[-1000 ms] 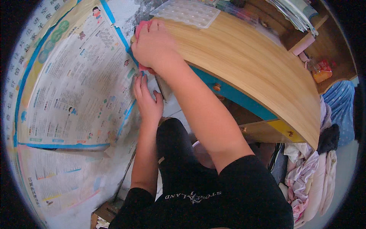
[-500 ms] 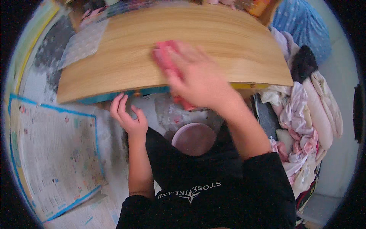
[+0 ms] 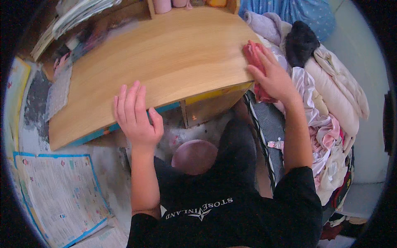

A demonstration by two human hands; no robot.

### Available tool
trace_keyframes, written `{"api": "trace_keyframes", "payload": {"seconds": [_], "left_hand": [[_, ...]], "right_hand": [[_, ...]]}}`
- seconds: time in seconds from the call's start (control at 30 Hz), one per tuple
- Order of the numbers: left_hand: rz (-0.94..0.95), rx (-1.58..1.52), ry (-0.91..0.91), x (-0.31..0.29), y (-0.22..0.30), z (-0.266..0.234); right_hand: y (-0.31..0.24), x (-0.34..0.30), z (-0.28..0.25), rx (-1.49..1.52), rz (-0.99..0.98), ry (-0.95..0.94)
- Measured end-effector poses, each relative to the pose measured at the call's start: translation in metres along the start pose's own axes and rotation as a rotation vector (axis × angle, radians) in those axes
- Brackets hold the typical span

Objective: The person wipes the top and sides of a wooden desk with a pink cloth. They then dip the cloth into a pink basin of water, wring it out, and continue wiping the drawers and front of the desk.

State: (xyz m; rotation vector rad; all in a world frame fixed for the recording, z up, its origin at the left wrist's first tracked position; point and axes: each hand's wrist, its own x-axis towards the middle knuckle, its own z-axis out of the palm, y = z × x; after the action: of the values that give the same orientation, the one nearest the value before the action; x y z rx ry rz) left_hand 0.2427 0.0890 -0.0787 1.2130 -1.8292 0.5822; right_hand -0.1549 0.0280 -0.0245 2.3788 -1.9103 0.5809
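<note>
A wooden desk [image 3: 165, 53] with a light wood-grain top stretches in front of me. At its right edge, my right hand [image 3: 273, 74] grips a red cloth [image 3: 253, 56], fingers bent over it. Part of the cloth hangs down below the hand beside the desk's side. Over the front edge, left of the middle, my left hand [image 3: 138, 111] is spread with its fingers reaching onto the desktop; it holds nothing. Whether its palm presses on the edge I cannot tell.
Heaped clothes and bedding [image 3: 326, 82] lie close against the desk's right side. A pink round stool or basin [image 3: 194, 157] stands between my legs. A clear plastic sheet [image 3: 60, 93] covers the desk's left end. Papers [image 3: 78, 18] sit on the shelf behind. A blue-edged printed sheet [image 3: 62, 194] is at lower left.
My right hand has moved with the red cloth from the desk's middle to its right edge. The left hand has risen from below the front edge onto the desktop. The view has turned right.
</note>
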Motion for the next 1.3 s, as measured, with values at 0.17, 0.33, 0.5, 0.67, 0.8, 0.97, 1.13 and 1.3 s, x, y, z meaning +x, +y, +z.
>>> {"api": "trace_keyframes", "payload": {"seconds": [0.17,0.33,0.5,0.67,0.8,0.97,1.13,1.3], "left_hand": [[-0.021,0.155,-0.155,0.033,0.041,0.016],[-0.094,0.312,-0.172,0.04,0.06,0.04],[-0.086,0.325,-0.13,0.031,0.051,0.051],[-0.099,0.344,-0.121,0.028,0.049,0.047],[-0.101,0.301,-0.048,0.029,0.053,0.057],[-0.072,0.378,-0.046,0.028,0.052,0.057],[-0.093,0.359,-0.038,0.034,0.063,0.063],[-0.129,0.391,-0.087,0.031,0.061,0.045]], "right_hand": [[0.037,0.052,0.003,0.077,-0.063,-0.051],[0.089,0.132,0.026,0.46,-0.075,-0.069],[0.131,0.149,0.049,1.096,0.312,-0.224],[0.106,0.118,0.038,1.603,0.518,-0.248],[0.142,0.163,0.084,1.891,0.517,-0.208],[0.149,0.252,0.119,1.852,0.438,-0.139],[0.179,0.348,0.157,1.856,0.429,-0.111],[0.146,0.382,0.171,1.812,0.441,-0.174]]}}
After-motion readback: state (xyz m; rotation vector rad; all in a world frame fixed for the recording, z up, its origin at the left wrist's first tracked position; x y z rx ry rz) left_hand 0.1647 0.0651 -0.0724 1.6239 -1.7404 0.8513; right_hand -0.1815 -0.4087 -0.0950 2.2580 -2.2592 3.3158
